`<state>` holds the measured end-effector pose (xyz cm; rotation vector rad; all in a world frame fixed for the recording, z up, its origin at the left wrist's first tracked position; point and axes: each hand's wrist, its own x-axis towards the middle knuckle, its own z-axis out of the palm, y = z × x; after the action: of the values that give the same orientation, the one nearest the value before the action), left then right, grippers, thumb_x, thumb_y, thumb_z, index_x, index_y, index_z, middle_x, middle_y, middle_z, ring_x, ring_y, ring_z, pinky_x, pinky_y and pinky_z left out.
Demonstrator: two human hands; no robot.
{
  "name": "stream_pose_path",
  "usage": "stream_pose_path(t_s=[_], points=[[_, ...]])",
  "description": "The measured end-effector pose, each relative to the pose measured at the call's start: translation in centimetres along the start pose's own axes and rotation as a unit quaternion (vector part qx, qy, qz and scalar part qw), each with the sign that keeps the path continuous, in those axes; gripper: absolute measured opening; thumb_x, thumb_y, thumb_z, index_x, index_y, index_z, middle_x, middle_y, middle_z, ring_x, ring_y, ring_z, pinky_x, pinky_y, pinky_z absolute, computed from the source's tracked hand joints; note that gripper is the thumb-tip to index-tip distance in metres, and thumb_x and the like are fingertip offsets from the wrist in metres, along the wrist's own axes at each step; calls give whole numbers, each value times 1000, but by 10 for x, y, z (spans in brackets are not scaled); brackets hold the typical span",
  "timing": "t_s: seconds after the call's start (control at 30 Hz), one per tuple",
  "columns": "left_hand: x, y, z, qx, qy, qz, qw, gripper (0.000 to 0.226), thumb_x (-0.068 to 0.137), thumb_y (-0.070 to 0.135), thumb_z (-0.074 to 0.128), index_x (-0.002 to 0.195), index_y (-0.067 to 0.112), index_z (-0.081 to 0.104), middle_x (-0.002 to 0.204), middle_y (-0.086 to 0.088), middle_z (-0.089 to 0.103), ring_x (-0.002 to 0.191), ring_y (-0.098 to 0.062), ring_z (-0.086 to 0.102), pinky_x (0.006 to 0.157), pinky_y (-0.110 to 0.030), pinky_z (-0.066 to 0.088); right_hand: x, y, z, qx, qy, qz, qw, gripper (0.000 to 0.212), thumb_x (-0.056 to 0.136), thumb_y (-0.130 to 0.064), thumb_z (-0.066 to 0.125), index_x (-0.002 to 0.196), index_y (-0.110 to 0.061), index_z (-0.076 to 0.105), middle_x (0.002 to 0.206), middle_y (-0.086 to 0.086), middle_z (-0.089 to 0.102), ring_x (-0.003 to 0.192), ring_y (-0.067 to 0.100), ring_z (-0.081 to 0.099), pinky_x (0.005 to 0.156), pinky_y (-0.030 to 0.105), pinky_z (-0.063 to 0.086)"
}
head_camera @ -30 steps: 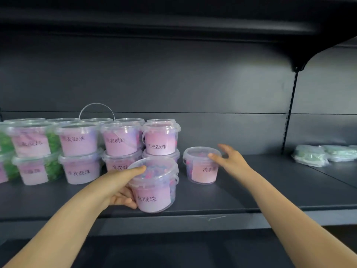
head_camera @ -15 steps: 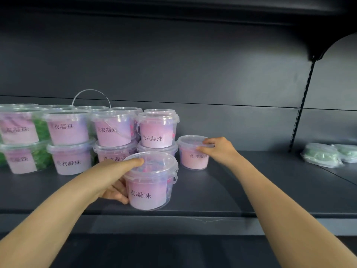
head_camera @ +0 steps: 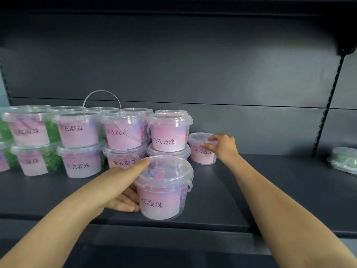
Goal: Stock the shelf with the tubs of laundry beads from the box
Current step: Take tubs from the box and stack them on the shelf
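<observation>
placing two tubs at once is the step in hand, and it is done well if each tub is settled before it is let go. the front tub [head_camera: 163, 187] is held by the left hand [head_camera: 123, 187], thumb laid over the lid rim and fingers wrapped round the side wall; it sits at, or just above, the front edge of the shelf [head_camera: 270, 190], and which cannot be told. the single tub [head_camera: 201, 148] stands toward the back of the shelf, just beside the two-high pink stack [head_camera: 169, 136], and is gripped at its lid by the right hand [head_camera: 223, 147] with fingers curled over the rim. it is best nudged flush against the stack, label kept facing the front edge. the front tub would then be lifted and set squarely on its lid, so the row matches the stacked tubs [head_camera: 77, 144] further left. a tilted landing on the lid is to be avoided, since the clear plastic is likely slippery.
</observation>
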<state>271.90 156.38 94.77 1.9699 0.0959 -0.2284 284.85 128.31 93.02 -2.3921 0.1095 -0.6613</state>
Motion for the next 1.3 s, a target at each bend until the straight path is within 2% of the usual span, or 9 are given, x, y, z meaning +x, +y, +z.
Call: stream_pose_path(t_s=[0.2, 0.43, 0.67, 0.83, 0.97, 1.07, 1.17, 1.23, 1.3], points=[[-3, -9, -9, -17, -46, 19, 999, 86, 58, 79, 51, 98, 5, 68, 81, -13, 75, 73, -23, 73, 60, -29, 58, 11, 2, 10, -32, 25, 5, 999, 44, 81, -43, 69, 110, -10, 65, 118, 7, 59, 113, 31, 40, 77, 24, 24], [-4, -14, -11, -33, -53, 27, 998, 81, 54, 70, 51, 98, 4, 68, 85, -14, 74, 75, -22, 73, 58, -28, 57, 11, -2, 10, -37, 21, 25, 999, 47, 81, -43, 69, 113, -10, 62, 117, 6, 57, 115, 31, 40, 76, 26, 26], [-3, -14, -9, -42, -56, 15, 997, 73, 78, 66, 46, 106, 2, 65, 91, -15, 73, 76, -21, 73, 61, -28, 58, 12, -16, -6, -57, -43, 65, 995, 49, 83, -43, 66, 119, -12, 59, 123, 10, 58, 124, 31, 42, 91, 34, 44], [-5, -16, -13, -53, -71, 8, 996, 71, 82, 62, 45, 111, 0, 62, 98, -17, 71, 82, -22, 72, 65, -29, 59, -17, -37, -37, -25, -33, 48, 998, 39, 88, -33, 60, 118, -8, 61, 121, 11, 61, 116, 28, 53, 87, 31, 44], [-13, -18, -13, -84, -61, 27, 994, 58, 86, 53, 50, 111, 1, 61, 106, -17, 67, 90, -24, 68, 72, -31, 59, -59, -61, -61, 56, -30, 30, 998, 30, 88, -30, 59, 102, -4, 66, 110, 11, 67, 104, 26, 60, 84, 30, 47], [-18, -18, -12, -124, -49, 56, 990, 43, 86, 45, 55, 109, 10, 61, 107, -12, 65, 96, -23, 65, 78, -33, 56, -99, -74, -67, 173, -73, 65, 980, 23, 89, -26, 59, 81, -5, 66, 90, 6, 66, 86, 23, 59, 84, 33, 50], [-23, -16, -10, -155, -57, 86, 982, 25, 88, 40, 56, 101, 19, 62, 109, -4, 65, 100, -20, 63, 86, -34, 53, -137, -86, -65, 276, -121, 137, 944, 20, 90, -27, 58, 94, -8, 64, 99, 10, 63, 83, 17, 57, 82, 31, 53], [-26, -16, -8, -160, -69, 100, 980, 24, 89, 38, 55, 103, 20, 63, 111, 0, 66, 103, -17, 63, 89, -34, 52, -153, -88, -58, 305, -138, 176, 926, 26, 89, -33, 61, 101, -11, 60, 105, 13, 64, 89, 22, 64, 83, 34, 56], [-29, -17, -4, -158, -67, 111, 979, 25, 90, 36, 55, 103, 17, 63, 110, 1, 67, 102, -16, 63, 88, -33, 52, -163, -90, -51, 332, -161, 199, 908, 30, 88, -37, 62, 103, -10, 60, 102, 12, 66, 85, 22, 66, 76, 30, 57]])
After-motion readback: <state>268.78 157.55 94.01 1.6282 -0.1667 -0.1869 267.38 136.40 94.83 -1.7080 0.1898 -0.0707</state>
